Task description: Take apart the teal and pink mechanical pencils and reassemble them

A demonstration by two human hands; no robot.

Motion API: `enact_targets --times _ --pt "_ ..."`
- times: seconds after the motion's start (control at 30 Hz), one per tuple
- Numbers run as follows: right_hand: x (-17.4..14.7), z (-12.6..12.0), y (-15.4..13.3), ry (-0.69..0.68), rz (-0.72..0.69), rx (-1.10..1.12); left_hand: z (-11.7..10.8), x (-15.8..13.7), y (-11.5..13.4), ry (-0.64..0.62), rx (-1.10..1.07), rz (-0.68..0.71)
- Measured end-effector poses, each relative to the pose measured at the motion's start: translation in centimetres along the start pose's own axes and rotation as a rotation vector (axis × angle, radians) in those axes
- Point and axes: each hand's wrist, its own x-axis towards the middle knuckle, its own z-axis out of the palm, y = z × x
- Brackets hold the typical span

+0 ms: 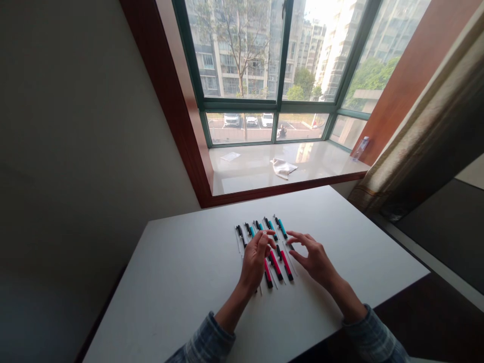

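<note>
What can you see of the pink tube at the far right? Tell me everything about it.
The pink tube is slim, straight and bright pink, with a black section at its near end. It looks like smooth plastic, though the picture is too small to show finer detail. It lies on the white table, slanted so that its black end points towards the person and slightly right. A thin rod lies just to its right. Neither hand appears to touch it.

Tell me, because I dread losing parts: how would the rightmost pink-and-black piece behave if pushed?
The rightmost pink-and-black piece is probably stiff, given its straight outline, and likely light, being slim. It might roll or slide on the smooth-looking white table, though its cross-section is too small to tell.
</note>
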Motion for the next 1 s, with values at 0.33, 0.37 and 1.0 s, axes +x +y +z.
enact_targets --times 0.33,0.37,1.0 --pt "-0.8 -0.4 -2.1 0.074 0.107 0.159 0.2 0.1 -0.3 0.010 -0.014 0.004" --pt "-1.1 -0.3 -2.9 0.094 0.141 0.227 0.3 0.0 -0.4 -0.002 -0.003 0.008" --pt "-2.3 5.3 -7.5 0.250 0.402 0.760 1.0 -0.6 0.1 -0.002 -0.092 0.040"
